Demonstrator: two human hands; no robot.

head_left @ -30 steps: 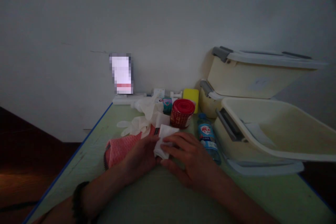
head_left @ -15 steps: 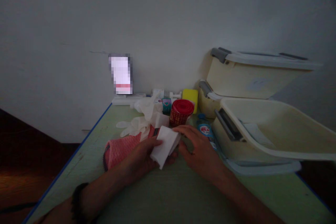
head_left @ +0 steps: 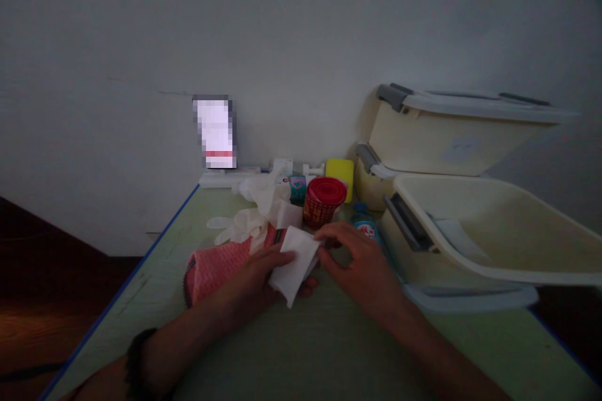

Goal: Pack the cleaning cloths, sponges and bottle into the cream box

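Note:
A folded white tissue (head_left: 294, 262) is held over the table's middle, its layers fanning a little at the right side. My left hand (head_left: 256, 279) grips it from the left, thumb on top and fingers underneath. My right hand (head_left: 360, 263) pinches its upper right corner between thumb and forefinger. Just left of the tissue lies a pink cloth (head_left: 216, 266) with a dark edge. White gloves (head_left: 247, 222) rest behind the cloth. A red roll (head_left: 325, 200) in a patterned wrapper stands behind the tissue, and a blue bottle (head_left: 364, 222) is partly hidden by my right hand.
An open cream bin (head_left: 470, 272) sits at the right with a pale sheet inside. Behind it a lidded bin (head_left: 433, 144) rests on another. A yellow sponge (head_left: 339, 178), a teal-labelled item (head_left: 298, 189) and a lit phone (head_left: 219, 133) line the wall side of the green table (head_left: 301, 357).
My right thumb and forefinger have closed in on the tissue's right corner. The left hand keeps its hold, with the tissue nearly in the same place.

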